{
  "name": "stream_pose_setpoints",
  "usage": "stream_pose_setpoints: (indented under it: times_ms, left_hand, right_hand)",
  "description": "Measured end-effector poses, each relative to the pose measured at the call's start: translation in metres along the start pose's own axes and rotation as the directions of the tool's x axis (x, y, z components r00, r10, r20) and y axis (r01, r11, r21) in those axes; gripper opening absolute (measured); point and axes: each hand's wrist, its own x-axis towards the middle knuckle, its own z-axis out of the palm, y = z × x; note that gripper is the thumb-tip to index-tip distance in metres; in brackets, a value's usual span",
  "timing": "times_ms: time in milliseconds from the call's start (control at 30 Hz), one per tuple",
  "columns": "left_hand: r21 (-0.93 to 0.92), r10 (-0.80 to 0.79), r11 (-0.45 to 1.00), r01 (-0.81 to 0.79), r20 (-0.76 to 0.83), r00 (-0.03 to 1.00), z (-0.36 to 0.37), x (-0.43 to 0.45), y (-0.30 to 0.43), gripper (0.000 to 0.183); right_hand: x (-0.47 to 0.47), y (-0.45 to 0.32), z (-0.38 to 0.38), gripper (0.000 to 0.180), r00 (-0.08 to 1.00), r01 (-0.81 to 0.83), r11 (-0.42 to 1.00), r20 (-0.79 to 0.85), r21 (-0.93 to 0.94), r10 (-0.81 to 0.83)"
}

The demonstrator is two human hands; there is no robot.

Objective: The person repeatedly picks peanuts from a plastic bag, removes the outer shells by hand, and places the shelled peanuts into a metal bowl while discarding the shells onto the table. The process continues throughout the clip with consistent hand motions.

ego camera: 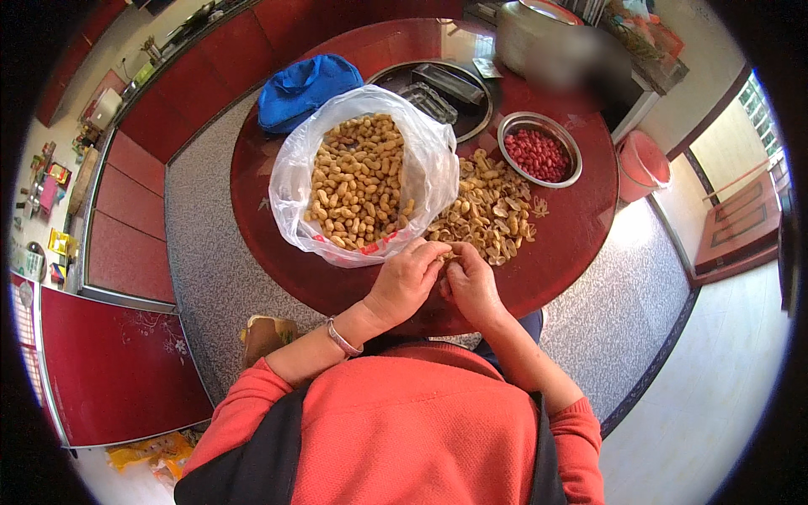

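Note:
My left hand [409,274] and my right hand [469,278] meet at the near edge of the round table, fingertips pinched together on a peanut [447,255] that they mostly hide. Whether its shell is split I cannot tell. Just beyond my left hand stands a white plastic bag [431,161], its mouth spread wide around many unshelled peanuts [360,180]. Broken peanut shells [499,218] lie heaped on the tabletop past my right hand. Behind that heap, a steel bowl [571,181] holds red-skinned peanut kernels [536,154].
The red round table [555,252] also carries a blue cloth bag [306,88], a round dark tray [467,129] with glass dishes, and a large metal pot [514,41]. A pink bucket [642,167] stands on the floor at the right. Red cabinets [129,243] line the left side.

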Motion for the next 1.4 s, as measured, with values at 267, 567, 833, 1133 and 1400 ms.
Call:
stream_pose_setpoints:
  times_ms: [267, 567, 833, 1133, 1400]
  left_hand:
    - [0.010, -0.090, 0.996, 0.090, -0.035, 0.995, -0.024, 0.007, -0.005, 0.007]
    - [0.124, -0.202, 0.962, 0.243, -0.277, 0.939, -0.068, 0.036, -0.053, 0.017]
    - [0.522, -0.185, 0.805, 0.280, -0.228, 0.956, -0.066, 0.080, -0.086, 0.020]
    - [0.575, -0.160, 0.768, 0.283, -0.257, 0.953, -0.050, 0.085, -0.090, 0.016]
    - [0.646, 0.028, 0.753, 0.123, -0.219, 0.975, -0.045, 0.078, -0.102, 0.016]
  right_hand:
    - [0.001, -0.014, 0.002, 0.032, 0.891, 0.384, 0.871, -0.123, -0.306, -0.436]
    - [-0.002, -0.025, 0.006, 0.027, 0.962, -0.266, 0.820, 0.190, 0.506, 0.195]
    - [-0.003, -0.018, 0.007, 0.025, 0.921, -0.357, 0.782, 0.333, 0.511, 0.202]
    - [-0.005, -0.010, 0.014, 0.031, 0.922, -0.275, 0.874, 0.367, 0.400, 0.122]
    - [-0.012, -0.016, 0.013, 0.024, 0.946, -0.206, 0.908, 0.312, 0.364, 0.089]
